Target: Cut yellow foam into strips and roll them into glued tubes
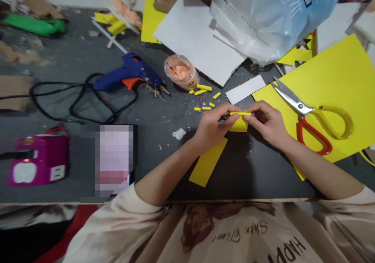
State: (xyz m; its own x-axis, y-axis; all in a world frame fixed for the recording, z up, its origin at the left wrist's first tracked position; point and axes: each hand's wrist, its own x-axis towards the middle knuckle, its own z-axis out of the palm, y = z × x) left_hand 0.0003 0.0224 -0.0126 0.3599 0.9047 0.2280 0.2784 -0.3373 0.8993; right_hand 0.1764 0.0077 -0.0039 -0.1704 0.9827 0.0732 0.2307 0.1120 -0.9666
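Between my two hands is a small piece of yellow paper [238,125], its far edge rolled into a thin tube. My left hand [215,124] pinches one end of the roll, and my right hand [265,122] pinches the other. A flat yellow paper strip [208,163] lies on the table below my left hand. Several short yellow paper rolls [204,88] are scattered just beyond my fingers. Scissors [301,107] with one red and one yellow handle rest to the right of my right hand, partly on a large yellow sheet [345,87].
A blue glue gun [129,73] with a looped black cord lies left of a clear cup [181,71] of orange paste. A white card strip [245,89] sits beyond my hands. Further back are a plastic bag [272,21] and white board [202,36]. A purple box [39,157] stands far left.
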